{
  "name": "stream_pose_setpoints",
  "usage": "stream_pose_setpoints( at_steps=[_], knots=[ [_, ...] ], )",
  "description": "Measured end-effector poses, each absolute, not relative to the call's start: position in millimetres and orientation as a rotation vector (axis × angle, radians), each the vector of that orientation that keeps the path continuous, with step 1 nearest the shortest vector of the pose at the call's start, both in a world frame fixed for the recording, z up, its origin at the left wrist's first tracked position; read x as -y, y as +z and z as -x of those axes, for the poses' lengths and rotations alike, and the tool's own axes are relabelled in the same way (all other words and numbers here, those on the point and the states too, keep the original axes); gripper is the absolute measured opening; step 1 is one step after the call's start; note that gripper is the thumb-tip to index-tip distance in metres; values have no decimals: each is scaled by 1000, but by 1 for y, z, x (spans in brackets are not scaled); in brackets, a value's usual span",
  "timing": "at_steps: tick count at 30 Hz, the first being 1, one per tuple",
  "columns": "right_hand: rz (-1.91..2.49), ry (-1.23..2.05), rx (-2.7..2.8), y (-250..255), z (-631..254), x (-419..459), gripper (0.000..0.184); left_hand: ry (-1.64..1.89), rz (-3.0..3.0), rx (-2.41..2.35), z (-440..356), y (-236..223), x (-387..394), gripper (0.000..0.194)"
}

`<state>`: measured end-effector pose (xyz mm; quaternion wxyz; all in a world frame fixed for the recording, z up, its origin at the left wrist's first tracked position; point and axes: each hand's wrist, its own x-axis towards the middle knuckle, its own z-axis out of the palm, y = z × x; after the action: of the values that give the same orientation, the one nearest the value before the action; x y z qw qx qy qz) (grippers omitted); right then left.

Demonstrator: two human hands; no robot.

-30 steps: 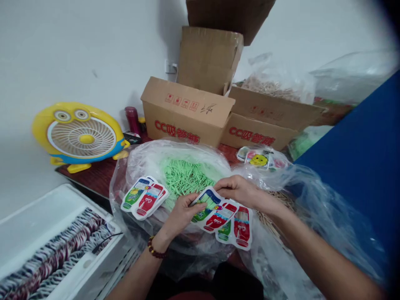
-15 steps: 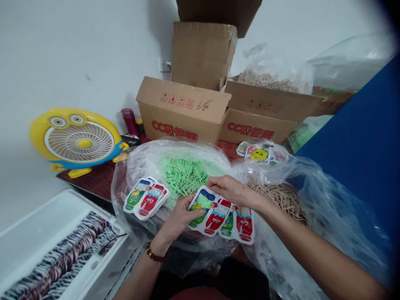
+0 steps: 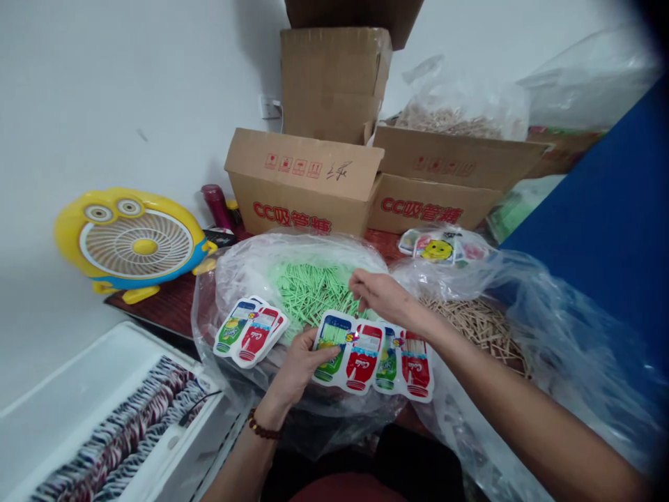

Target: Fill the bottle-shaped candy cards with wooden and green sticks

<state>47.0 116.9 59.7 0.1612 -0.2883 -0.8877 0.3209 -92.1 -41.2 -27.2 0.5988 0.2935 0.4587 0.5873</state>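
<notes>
Right now, the left hand [image 3: 300, 366] has its grip closed on a packet [image 3: 349, 359] printed with a green bottle and a red one, thumb across the front and fingers behind. The packet is upright in front of the green sticks [image 3: 308, 289], which lie in a clear plastic bag [image 3: 233, 261] on the counter [image 3: 172, 307]. The right hand [image 3: 384, 296] is above the packet, near the sticks, fingers bunched; whether its grip pinches anything, I cannot tell. A second packet [image 3: 415, 373] sits against the held one's right edge, and a small stack of packets [image 3: 254, 335] rests to the left. Brown sticks [image 3: 475, 324] lie beyond the right forearm, and a yellow fan [image 3: 141, 240] stands at the far left.
</notes>
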Motion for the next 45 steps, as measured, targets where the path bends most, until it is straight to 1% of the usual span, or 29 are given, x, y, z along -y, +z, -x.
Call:
stream_pose_setpoints(
  at_steps=[2, 4, 10, 13, 16, 21, 25, 30, 34, 36, 39, 41, 45],
  knots=[
    [940, 911, 2345, 57, -44, -125, 15, 1388, -631, -1053, 94, -29, 43, 38],
    [994, 938, 2264, 51, -41, -128, 14, 1405, -594, -1056, 96, -30, 44, 39],
    [729, 1145, 2638, 43, -51, -108, 21, 1452, -635, -1139, 94, -33, 42, 29],
    [820, 1178, 2687, 46, -68, -102, 21, 1462, -690, -1177, 88, -32, 39, 27],
    [889, 1176, 2637, 46, -86, -100, 21, 1400, -711, -1147, 80, -24, 36, 25],
    [893, 1279, 2484, 36, -109, -96, 21, 1308, -734, -1090, 63, -10, 29, 35],
    [871, 1428, 2359, 29, -129, -94, 17, 1271, -841, -1157, 48, -10, 22, 41],
    [893, 1376, 2353, 25, -152, -88, 14, 1191, -1127, -1375, 32, -7, 16, 47],
    [882, 1392, 2274, 18, -160, -82, 12, 1149, -1156, -1507, 17, -6, 11, 53],
    [887, 1393, 2250, 14, -165, -80, 10, 1107, -1124, -1469, 10, -10, 10, 46],
    [930, 1351, 2247, 10, -173, -76, 11, 1057, -1117, -1391, 1, -15, 9, 27],
    [943, 1312, 2248, 9, -179, -74, 14, 1029, -1140, -1401, -4, -16, 10, 18],
    [916, 1283, 2244, 2, -190, -66, 28, 951, -1144, -1425, -12, -17, 12, 15]
  ],
)
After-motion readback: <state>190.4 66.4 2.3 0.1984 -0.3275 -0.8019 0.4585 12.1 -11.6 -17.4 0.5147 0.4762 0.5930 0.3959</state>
